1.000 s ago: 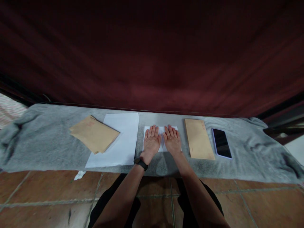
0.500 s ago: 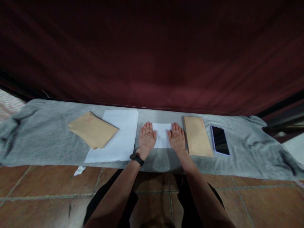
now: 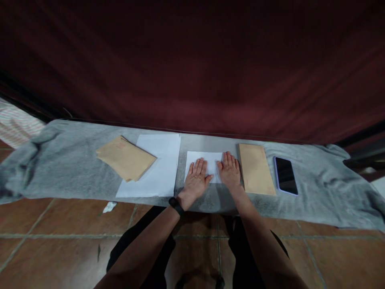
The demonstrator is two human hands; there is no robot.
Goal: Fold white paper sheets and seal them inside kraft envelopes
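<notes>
Terracotta-coloured tile floor down at the bottom of my feed, with a crumpled white scrap lying on it and a pair of dark-clad legs poking in. Next up is a long, narrow tabletop draped in rumpled grey cloth. There's a black band on the left wrist.

As for the hands, I've got both palm-down and flat, not pinching anything. The left hand has its fingers a bit fanned and thumb out, over the near left part of a small white paper. The right hand covers that paper's right end, thumb pointing inward. So the paper's in the middle, right under them.

Off to the left I see bigger white sheets, with a fanned brown stack partly on top. Just beside the right hand sits a neater brown stack, then a phone, dark screen up.

Behind it all: dark red drapery, plus some striped fabric at far left.
</notes>
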